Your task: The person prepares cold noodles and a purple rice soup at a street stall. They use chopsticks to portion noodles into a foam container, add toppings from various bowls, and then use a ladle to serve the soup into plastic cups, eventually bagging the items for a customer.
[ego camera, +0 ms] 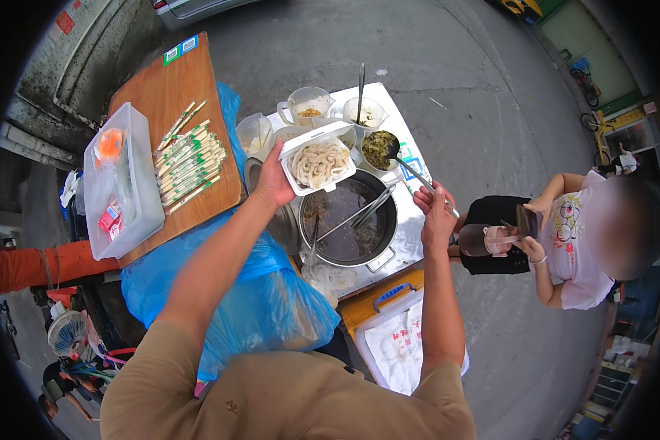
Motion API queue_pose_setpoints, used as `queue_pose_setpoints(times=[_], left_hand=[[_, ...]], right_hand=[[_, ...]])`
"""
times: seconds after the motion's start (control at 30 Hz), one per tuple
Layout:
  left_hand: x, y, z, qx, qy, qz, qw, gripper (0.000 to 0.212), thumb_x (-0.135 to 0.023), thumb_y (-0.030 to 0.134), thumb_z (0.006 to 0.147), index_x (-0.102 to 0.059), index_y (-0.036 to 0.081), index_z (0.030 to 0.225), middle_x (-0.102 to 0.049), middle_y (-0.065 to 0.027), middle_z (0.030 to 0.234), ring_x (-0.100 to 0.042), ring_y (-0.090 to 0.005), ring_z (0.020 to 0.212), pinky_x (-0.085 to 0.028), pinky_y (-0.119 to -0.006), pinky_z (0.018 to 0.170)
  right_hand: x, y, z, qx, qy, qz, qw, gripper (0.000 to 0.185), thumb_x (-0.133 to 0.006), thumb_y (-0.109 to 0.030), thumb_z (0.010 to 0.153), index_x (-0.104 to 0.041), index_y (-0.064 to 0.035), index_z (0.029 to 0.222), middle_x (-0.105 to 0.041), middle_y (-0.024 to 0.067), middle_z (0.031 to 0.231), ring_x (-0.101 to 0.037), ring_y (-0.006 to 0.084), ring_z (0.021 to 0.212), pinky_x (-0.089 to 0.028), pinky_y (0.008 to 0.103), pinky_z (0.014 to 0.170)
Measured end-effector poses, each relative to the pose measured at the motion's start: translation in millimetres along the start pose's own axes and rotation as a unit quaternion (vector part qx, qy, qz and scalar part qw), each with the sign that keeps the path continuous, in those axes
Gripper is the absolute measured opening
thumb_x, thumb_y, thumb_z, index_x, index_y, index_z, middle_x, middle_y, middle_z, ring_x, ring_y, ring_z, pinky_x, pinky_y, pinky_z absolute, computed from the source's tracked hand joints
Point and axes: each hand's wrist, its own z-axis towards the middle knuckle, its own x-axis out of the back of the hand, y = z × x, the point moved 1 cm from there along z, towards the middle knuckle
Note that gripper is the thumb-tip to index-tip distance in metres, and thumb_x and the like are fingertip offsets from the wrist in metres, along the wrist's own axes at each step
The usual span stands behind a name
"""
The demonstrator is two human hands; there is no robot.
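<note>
My left hand (275,177) grips a white foam takeaway box (303,185) with its lid up. Pale thick noodles (319,164) fill the box, which is held above the rim of a large metal pot (393,242). Around the handle of a metal ladle (421,179) my right hand (438,212) is closed. The ladle's dark bowl rests in a tub of chopped green vegetables (376,148). Dark broth (341,231) fills the pot, and metal tongs (371,208) and a long-handled utensil lie across it.
Plastic jugs (309,102) with toppings stand behind the pot. To the left, a wooden board (143,82) bears wrapped chopsticks (190,162) and a plastic bin (154,220). Blue plastic bags (253,308) lie in front. A person (577,231) holding a phone stands at the right.
</note>
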Motion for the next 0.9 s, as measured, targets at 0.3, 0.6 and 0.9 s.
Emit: queue_pose_setpoints(times=[0.3, 0.6, 0.9], left_hand=[[-15.6, -18.6, 32.4, -0.001, -0.053, -0.038, 0.998, 0.081, -0.039, 0.068, 0.1, -0.04, 0.008, 0.153, -0.047, -0.0166, 0.154, -0.046, -0.036, 0.141, -0.036, -0.051, 0.119], [-20.0, -22.2, 20.6, 0.012, -0.055, -0.05, 0.997, 0.087, -0.044, 0.074, 0.095, -0.044, 0.008, 0.151, -0.051, -0.0163, 0.151, -0.051, -0.0371, 0.137, -0.038, -0.054, 0.117], [-25.7, -17.9, 7.5, 0.004, -0.067, -0.039, 0.997, 0.091, -0.045, 0.076, 0.093, -0.041, 0.007, 0.152, -0.05, -0.0183, 0.151, -0.05, -0.0384, 0.138, -0.038, -0.056, 0.117]], right_hand=[[-29.6, -78.1, -102.1, 0.187, -0.125, -0.147, 0.963, 0.03, -0.055, -0.009, 0.105, -0.059, 0.0071, 0.129, -0.071, 0.0209, 0.106, -0.073, 0.0236, 0.087, -0.06, 0.034, 0.08], [-41.3, -66.4, -129.2, 0.501, -0.311, -0.462, 0.663, 0.049, -0.073, 0.001, 0.082, -0.063, -0.0032, 0.13, -0.064, 0.0225, 0.116, -0.068, 0.037, 0.099, -0.059, 0.0388, 0.079], [-36.7, -32.6, -128.6, 0.481, -0.33, -0.457, 0.671, 0.049, -0.074, 0.004, 0.083, -0.063, -0.0041, 0.13, -0.064, 0.0223, 0.117, -0.068, 0.0359, 0.096, -0.058, 0.0397, 0.079]])
